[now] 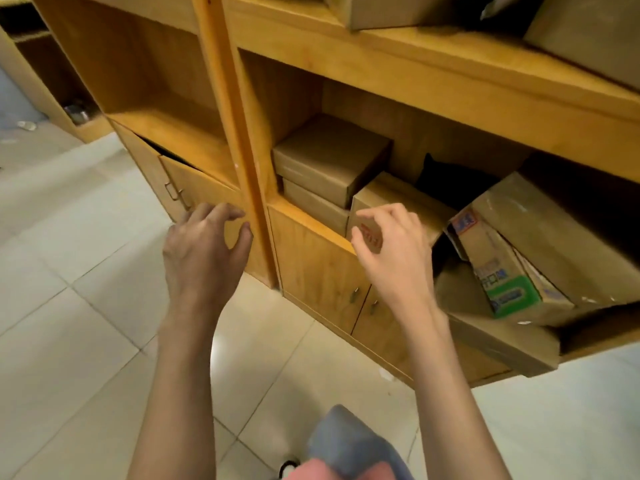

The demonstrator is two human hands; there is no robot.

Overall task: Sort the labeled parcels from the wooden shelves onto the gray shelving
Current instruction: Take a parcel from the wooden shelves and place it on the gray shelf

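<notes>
The wooden shelves (398, 64) hold several brown cardboard parcels in the middle compartment. Two small boxes are stacked at its left, the upper one (329, 157) on the lower one (311, 207). Beside them lies a box with a red label (391, 199). My right hand (391, 251) hovers just in front of that label, fingers loosely curled, holding nothing. My left hand (204, 251) is raised in front of the shelf's upright post (232, 133), fingers spread and empty. The gray shelving is out of view.
A larger box with a green and blue print (512, 258) leans at the right of the compartment, over a flat box (502, 341) jutting past the shelf edge. More boxes (391, 8) sit on the shelf above. Cabinet doors (318, 275) below; tiled floor (86, 323).
</notes>
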